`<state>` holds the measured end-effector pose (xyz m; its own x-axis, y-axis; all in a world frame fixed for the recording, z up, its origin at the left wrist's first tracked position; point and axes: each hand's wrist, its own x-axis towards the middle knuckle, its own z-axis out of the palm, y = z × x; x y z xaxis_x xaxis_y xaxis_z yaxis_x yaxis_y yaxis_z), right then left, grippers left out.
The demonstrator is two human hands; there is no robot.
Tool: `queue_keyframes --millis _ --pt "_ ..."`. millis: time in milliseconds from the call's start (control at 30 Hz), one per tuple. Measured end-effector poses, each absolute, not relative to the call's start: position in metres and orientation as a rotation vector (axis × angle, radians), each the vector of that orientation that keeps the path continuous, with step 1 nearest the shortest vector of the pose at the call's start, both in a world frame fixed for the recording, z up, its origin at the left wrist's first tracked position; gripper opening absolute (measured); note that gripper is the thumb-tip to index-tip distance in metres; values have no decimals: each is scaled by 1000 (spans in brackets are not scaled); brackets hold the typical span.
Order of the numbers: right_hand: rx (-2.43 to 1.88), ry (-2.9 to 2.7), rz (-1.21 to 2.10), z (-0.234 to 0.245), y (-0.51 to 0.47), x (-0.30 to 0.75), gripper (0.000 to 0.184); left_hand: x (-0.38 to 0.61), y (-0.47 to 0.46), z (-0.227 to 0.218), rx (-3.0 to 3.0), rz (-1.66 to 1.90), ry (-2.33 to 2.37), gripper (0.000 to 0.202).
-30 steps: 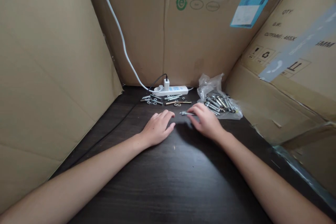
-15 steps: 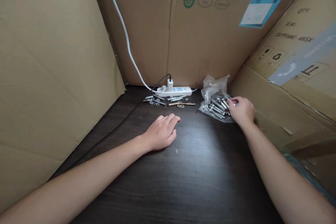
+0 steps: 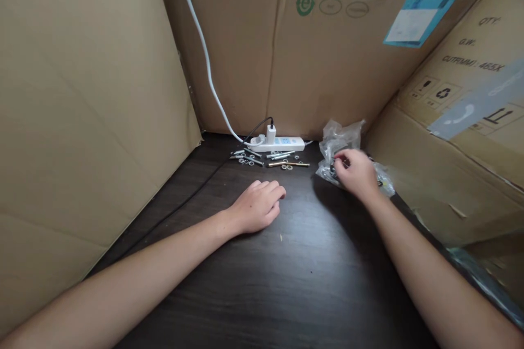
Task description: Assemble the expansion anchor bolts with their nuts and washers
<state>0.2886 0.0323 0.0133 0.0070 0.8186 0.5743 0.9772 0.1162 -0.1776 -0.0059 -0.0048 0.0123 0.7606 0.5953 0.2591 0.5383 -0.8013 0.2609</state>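
Note:
My left hand point(image 3: 258, 207) rests on the dark tabletop with its fingers loosely curled; I see nothing in it. Just beyond it lie several bolts point(image 3: 254, 161) and washers point(image 3: 241, 161), with a gold-coloured bolt point(image 3: 289, 164) among them. At the right, my right hand point(image 3: 358, 173) is over a clear plastic bag point(image 3: 341, 133) of metal hardware, thumb and fingers brought together. Whatever those fingers pinch is too small to make out. Most of the bag's contents are hidden behind this hand.
A white power strip point(image 3: 278, 145) with a charger point(image 3: 271, 133) plugged in stands behind the bolts. Its white cable point(image 3: 207, 60) rises leftward, while a black cable point(image 3: 180, 205) crosses the table. Cardboard boxes point(image 3: 233, 54) wall in the left, back and right.
My right hand has shifted left across the plastic bag, now covering the bolts that showed there. My left hand stays in place, its fingers slightly more curled. The view has shifted slightly.

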Motion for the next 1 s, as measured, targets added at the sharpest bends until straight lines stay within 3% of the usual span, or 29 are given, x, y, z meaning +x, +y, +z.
queue_keyframes --millis 167,367,633,1000 --pt "-1708 -2227 -319 10 51 232 23 -11 4 8 2747 551 1057 12" --pt "-1877 -2313 -306 5 64 219 25 -11 6 2 2696 607 1221 10" --pt "-1767 -2315 -301 0 63 212 20 -12 12 -9 2521 687 1406 41" --pt "-1695 -2311 -248 -7 59 211 21 -12 18 -8 2443 653 1427 35"
